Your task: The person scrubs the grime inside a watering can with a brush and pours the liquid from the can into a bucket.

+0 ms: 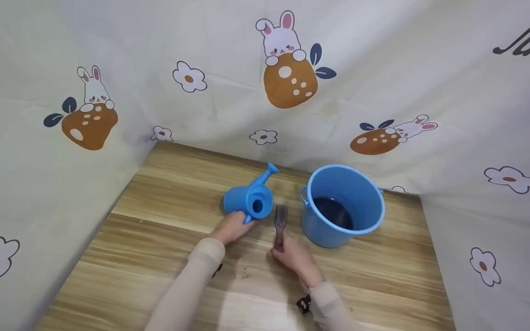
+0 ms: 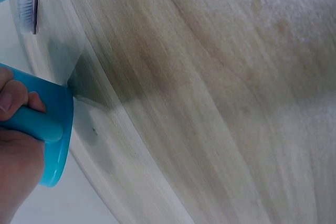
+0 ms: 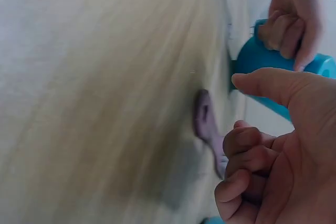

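My left hand (image 1: pixel 233 227) grips the handle of a small blue watering can (image 1: pixel 237 201), its spout pointing away to the back right. In the left wrist view, fingers wrap that handle near the can's base. A purple brush (image 1: pixel 280 218) with pale bristles lies on the table between the can and a blue bucket (image 1: pixel 313 225). Over the brush's handle end hovers my right hand (image 1: pixel 298 259). The right wrist view shows its thumb stretched out and its fingers loosely bent, with the brush handle (image 3: pixel 202 114) beside them, not grasped.
The bucket stands upright at the right, dark at its bottom inside, with its wire handle hanging at the side. Small crumbs (image 1: pixel 245 275) lie on the wooden table (image 1: pixel 154 248). A printed cloth (image 1: pixel 219 110) with rabbits and flowers walls the table at the back and both sides.
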`<control>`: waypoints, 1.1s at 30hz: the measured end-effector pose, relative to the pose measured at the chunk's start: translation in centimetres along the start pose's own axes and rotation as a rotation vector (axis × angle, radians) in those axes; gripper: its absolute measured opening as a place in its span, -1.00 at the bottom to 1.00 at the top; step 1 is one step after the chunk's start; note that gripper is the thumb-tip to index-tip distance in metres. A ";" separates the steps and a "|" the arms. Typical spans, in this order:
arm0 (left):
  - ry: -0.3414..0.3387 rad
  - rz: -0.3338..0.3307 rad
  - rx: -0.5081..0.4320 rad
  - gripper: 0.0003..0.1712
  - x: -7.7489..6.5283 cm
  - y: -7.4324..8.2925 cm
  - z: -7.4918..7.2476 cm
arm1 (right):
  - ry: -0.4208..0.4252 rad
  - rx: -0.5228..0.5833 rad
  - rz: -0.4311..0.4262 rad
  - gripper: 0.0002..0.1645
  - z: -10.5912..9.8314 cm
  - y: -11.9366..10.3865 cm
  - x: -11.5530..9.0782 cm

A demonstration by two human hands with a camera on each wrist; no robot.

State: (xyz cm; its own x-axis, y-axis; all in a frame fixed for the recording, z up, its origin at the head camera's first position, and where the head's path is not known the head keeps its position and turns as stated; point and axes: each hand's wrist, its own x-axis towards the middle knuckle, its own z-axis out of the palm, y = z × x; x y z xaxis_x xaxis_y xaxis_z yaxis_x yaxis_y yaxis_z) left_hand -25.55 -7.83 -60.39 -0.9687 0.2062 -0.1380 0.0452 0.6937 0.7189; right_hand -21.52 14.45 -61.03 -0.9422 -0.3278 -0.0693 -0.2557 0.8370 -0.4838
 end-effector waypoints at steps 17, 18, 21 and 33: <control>-0.016 -0.034 -0.015 -0.50 0.1 0.1 0.1 | 0.113 -0.097 -0.089 -0.92 -6.4 -3.8 -1.5; -0.015 -0.034 -0.012 -0.50 0.1 0.1 0.2 | 0.122 -0.091 -0.100 -0.93 -6.8 -4.0 -1.7; -0.013 -0.027 -0.001 -0.50 0.1 0.1 0.2 | 0.136 -0.052 -0.122 -0.94 -8.0 -4.5 -2.1; 0.004 0.010 0.002 -0.50 0.0 0.0 0.0 | 0.254 0.211 -0.186 -0.92 -12.4 -4.3 -3.2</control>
State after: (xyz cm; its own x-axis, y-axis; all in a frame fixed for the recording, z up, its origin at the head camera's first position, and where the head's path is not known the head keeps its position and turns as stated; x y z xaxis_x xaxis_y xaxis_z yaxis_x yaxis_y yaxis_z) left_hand -25.51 -7.83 -60.39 -0.9691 0.2106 -0.1284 0.0554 0.6929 0.7189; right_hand -20.14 17.32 -47.88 -0.9144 -0.3246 0.2419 -0.4019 0.6559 -0.6389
